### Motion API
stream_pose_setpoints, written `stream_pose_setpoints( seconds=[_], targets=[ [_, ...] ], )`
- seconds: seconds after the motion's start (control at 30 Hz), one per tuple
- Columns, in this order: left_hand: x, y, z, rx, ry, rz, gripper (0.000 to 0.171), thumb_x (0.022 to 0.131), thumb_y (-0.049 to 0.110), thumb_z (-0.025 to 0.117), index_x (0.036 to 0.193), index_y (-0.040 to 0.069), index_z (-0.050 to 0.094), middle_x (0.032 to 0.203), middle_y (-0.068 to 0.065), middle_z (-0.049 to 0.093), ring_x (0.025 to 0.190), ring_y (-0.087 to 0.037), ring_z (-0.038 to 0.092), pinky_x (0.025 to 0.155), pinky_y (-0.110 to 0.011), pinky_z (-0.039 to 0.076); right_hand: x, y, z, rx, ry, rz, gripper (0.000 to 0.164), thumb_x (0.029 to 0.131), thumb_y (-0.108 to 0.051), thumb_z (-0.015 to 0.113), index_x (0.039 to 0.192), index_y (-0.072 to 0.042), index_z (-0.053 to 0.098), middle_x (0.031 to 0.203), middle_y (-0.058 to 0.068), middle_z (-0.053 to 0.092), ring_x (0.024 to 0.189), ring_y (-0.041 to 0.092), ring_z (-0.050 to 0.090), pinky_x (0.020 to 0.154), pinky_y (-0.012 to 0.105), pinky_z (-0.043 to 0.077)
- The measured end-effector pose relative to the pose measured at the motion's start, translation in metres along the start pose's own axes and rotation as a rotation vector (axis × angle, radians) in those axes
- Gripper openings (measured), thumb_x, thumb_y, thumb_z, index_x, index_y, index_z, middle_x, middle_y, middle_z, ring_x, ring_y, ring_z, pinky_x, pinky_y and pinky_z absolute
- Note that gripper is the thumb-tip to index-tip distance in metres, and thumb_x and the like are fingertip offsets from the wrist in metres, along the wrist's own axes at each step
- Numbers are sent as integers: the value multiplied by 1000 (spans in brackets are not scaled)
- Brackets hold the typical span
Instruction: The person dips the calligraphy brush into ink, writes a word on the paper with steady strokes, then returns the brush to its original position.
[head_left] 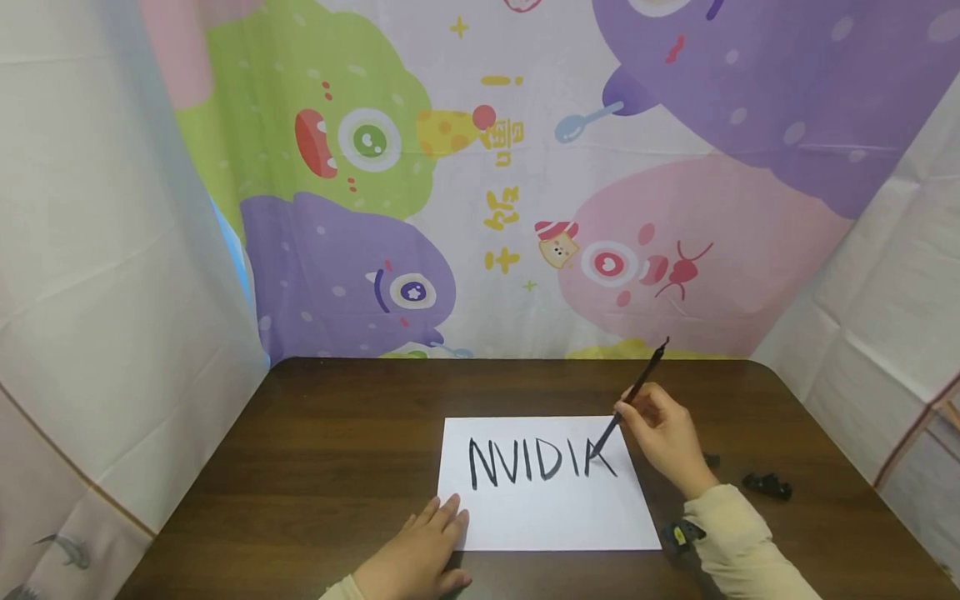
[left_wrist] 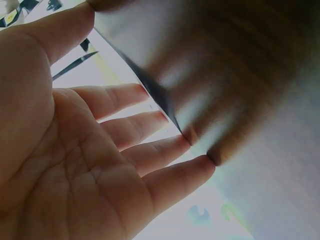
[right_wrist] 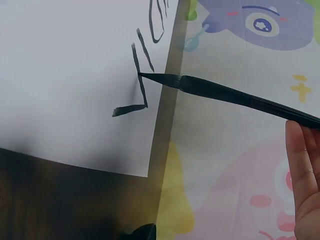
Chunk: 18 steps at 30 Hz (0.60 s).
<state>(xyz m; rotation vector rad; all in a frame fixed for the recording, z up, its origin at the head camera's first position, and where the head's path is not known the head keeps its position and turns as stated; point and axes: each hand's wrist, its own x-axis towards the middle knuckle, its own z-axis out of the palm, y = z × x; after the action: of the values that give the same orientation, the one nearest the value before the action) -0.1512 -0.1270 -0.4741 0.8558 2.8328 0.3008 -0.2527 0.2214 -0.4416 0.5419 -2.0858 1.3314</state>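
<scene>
My right hand (head_left: 663,433) pinches a slim black writing brush (head_left: 637,382), its handle slanting up and to the right. In the right wrist view the brush (right_wrist: 215,91) meets a stroke of the last letter with its dark tip. A white sheet of paper (head_left: 551,521) lies on the dark wooden table and bears "NVIDIA" in black strokes. At the sheet's lower left corner rests my left hand (head_left: 420,542), fingers spread and mostly straight. The left wrist view shows that hand's palm and fingers (left_wrist: 160,182), fingertips down on the surface.
Small black objects (head_left: 767,486) lie on the table (head_left: 337,442) to the right of the paper. A dark device with a yellow mark (head_left: 681,536) sits by my right wrist. Behind the table hangs a curtain (head_left: 510,317) with cartoon monsters; pale cloth (head_left: 97,250) encloses the sides.
</scene>
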Motion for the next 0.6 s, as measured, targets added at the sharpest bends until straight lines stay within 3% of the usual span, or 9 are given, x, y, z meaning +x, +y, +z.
stream_pose_setpoints(
  seconds=[0.2, 0.6],
  targets=[
    [0, 0, -1, -2, -5, -1, 72, 85, 42, 71, 139, -1, 50, 150, -23, 43, 134, -49, 43, 97, -65, 44, 2, -17, -1, -8, -28, -43, 14, 81, 18, 66, 89, 11, 57, 80, 24, 66, 73, 4, 68, 63, 16, 57],
    [-1, 1, -2, -4, -10, -2, 72, 86, 42, 71, 139, -1, 50, 150, -23, 43, 134, -49, 43, 98, -65, 44, -2, 11, -1, -31, -31, -18, 15, 83, 10, 69, 93, 1, 62, 78, 13, 68, 75, -2, 66, 65, 12, 55]
  ],
)
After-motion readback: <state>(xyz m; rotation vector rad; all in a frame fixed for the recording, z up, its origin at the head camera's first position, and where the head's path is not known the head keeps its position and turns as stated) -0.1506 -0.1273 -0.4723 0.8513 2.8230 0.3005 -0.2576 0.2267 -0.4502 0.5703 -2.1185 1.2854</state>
